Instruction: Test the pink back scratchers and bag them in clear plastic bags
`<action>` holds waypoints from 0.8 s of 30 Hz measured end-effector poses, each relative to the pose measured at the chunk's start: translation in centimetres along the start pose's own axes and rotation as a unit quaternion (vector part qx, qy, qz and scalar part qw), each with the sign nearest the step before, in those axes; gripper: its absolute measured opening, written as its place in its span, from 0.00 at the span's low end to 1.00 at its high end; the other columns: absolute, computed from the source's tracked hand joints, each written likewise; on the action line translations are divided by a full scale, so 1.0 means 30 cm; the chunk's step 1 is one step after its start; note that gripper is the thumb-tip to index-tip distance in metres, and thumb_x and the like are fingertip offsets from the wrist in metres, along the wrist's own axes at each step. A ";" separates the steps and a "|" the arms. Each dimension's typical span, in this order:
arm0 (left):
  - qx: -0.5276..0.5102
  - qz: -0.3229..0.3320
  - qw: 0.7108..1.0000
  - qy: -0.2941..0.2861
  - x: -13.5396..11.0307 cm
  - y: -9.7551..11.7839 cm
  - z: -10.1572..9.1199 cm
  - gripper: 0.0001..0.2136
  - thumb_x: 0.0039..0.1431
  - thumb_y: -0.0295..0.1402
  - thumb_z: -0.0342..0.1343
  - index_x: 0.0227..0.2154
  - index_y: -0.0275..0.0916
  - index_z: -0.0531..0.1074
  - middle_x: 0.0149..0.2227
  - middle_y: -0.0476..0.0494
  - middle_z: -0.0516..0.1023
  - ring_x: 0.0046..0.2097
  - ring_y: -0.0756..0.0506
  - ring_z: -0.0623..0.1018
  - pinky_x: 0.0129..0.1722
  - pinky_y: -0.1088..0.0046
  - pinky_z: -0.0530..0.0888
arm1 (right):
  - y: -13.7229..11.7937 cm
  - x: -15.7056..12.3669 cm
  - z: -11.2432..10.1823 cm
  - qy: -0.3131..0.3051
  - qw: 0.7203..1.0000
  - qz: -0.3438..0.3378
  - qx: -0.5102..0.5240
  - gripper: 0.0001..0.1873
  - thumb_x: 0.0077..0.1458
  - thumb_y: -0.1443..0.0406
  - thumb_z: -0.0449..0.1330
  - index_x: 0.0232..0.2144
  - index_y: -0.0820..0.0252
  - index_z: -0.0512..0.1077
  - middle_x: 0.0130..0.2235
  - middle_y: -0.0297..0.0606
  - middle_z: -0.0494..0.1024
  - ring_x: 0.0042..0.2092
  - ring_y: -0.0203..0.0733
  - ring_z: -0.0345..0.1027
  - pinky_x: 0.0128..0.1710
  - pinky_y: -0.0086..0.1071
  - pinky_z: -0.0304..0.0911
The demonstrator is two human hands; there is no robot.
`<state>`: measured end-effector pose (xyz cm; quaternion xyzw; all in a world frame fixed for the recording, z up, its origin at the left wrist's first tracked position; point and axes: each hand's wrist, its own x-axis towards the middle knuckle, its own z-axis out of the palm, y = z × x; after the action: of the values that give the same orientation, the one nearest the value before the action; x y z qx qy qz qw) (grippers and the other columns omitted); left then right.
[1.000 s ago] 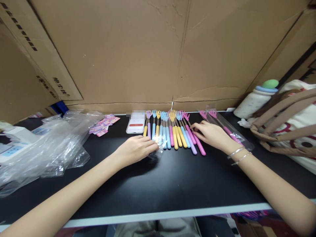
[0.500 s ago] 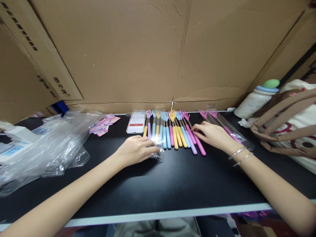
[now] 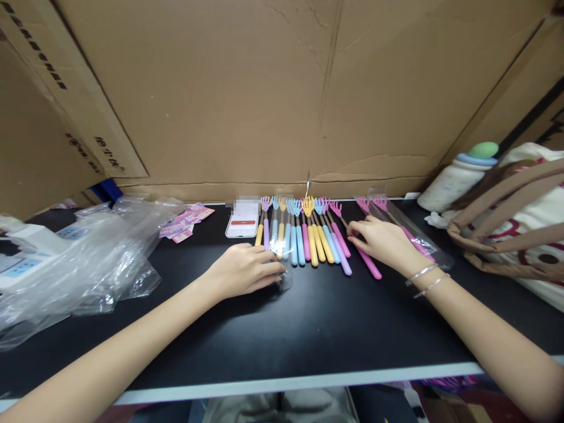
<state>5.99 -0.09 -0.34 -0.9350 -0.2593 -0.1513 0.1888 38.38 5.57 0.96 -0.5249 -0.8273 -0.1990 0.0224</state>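
Observation:
A row of back scratchers point(image 3: 314, 241) with pink, yellow, blue and purple handles lies on the table, hand-shaped heads toward the cardboard. At the row's right end, my right hand point(image 3: 374, 238) pinches a pink back scratcher point(image 3: 370, 264) by its shaft, a little apart from the others. My left hand point(image 3: 249, 270) lies at the row's left side, fingers bent and closed over the lower end of a clear plastic bag point(image 3: 285, 277). Blue and yellow handles show through that bag. Right of my right hand, pink back scratchers point(image 3: 414, 239) lie in another clear bag.
A phone point(image 3: 241, 226) and purple-pink cards point(image 3: 185, 222) lie left of the row. Clear bags point(image 3: 101, 252) are heaped over a white device point(image 3: 30, 247) at far left. A bottle point(image 3: 453, 185) and a bag with brown straps point(image 3: 515, 235) stand at right. Cardboard point(image 3: 247, 106) walls the back.
My right hand has shifted slightly right, drawing the pink back scratcher's handle away from the row. The left hand has hardly moved.

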 end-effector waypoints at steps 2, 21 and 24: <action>0.003 0.005 1.000 0.003 0.001 0.001 -0.001 0.13 0.65 0.38 0.44 0.40 0.45 0.74 0.36 0.51 0.79 0.35 0.51 0.76 0.30 0.77 0.66 | -0.002 -0.002 0.000 -0.005 1.000 0.020 -0.013 0.10 0.59 0.62 0.51 0.34 0.57 0.71 0.32 0.39 0.74 0.35 0.40 0.68 0.30 0.29 0.54; -0.002 0.005 1.000 0.014 -0.004 0.006 0.008 0.14 0.65 0.35 0.44 0.47 0.43 0.71 0.38 0.49 0.79 0.37 0.51 0.78 0.33 0.77 0.69 | -0.015 -0.003 -0.015 -0.154 0.975 0.154 -0.034 0.18 0.59 0.57 0.46 0.41 0.63 0.67 0.36 0.52 0.78 0.37 0.54 0.74 0.28 0.36 0.59; 0.014 0.005 1.000 0.010 -0.007 0.005 0.012 0.13 0.65 0.34 0.45 0.49 0.44 0.69 0.38 0.50 0.79 0.36 0.51 0.78 0.32 0.77 0.69 | -0.016 -0.005 -0.019 -0.153 0.975 0.156 -0.029 0.16 0.59 0.59 0.47 0.42 0.63 0.66 0.36 0.52 0.78 0.37 0.54 0.74 0.29 0.36 0.59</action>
<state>5.98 -0.13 -0.77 -0.9320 -0.2549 -0.1565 0.2049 37.94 5.06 1.31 -0.6719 -0.7228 -0.1345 -0.0892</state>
